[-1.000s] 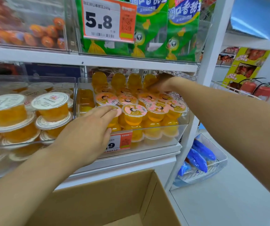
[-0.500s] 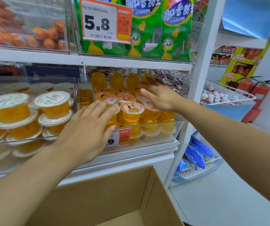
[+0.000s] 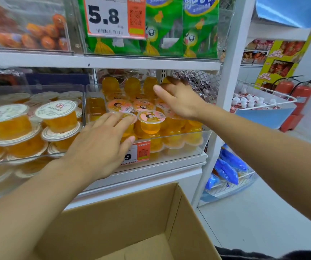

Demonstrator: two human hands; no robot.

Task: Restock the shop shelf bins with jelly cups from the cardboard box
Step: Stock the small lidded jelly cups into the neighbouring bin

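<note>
Hands spread: left hand [image 3: 96,147] and right hand [image 3: 181,102] flat over glossy round jelly cups [image 3: 151,121].

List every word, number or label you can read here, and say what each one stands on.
"5.8": upper price tag on the clear bin of green snack bags.
"240g": small print along that tag's top edge; the characters before it are blurred.
"9": lower price tag on the jelly cup bin; the left hand hides the rest.
Too small or blurred: both QR codes, barcodes, cup lids, bag lettering, yellow display box.
</note>
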